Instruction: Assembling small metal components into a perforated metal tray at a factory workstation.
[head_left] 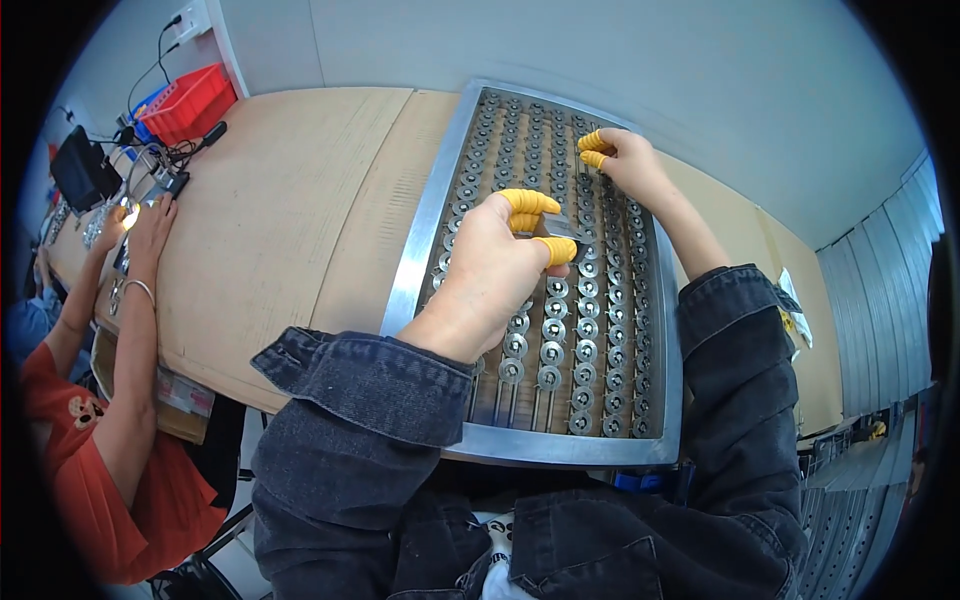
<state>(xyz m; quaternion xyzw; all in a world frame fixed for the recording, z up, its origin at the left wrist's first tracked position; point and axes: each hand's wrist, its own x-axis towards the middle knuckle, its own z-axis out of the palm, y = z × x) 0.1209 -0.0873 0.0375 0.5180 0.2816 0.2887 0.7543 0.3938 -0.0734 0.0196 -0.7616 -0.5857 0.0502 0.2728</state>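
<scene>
A large rectangular rack with a silver metal frame (560, 446) lies before me, filled with long rows of small round metal parts (587, 328) on thin rods. My left hand (485, 275), its thumb and fingers in yellow finger cots, is closed over the middle of the rack. Between its fingertips it pinches a small flat grey metal piece (557, 225). Farther off, toward the rack's far right side, my right hand (635, 168) also wears yellow finger cots. Its thumb and forefinger are drawn together above a row; what lies between them is too small to make out.
The table is covered in brown cardboard (290, 200). At the left, a co-worker in an orange shirt (140, 490) works under a small light. A red plastic bin (190, 103) stands at the back left by cables. A grey wall (640, 60) rises behind the rack; corrugated metal (880, 290) stands right.
</scene>
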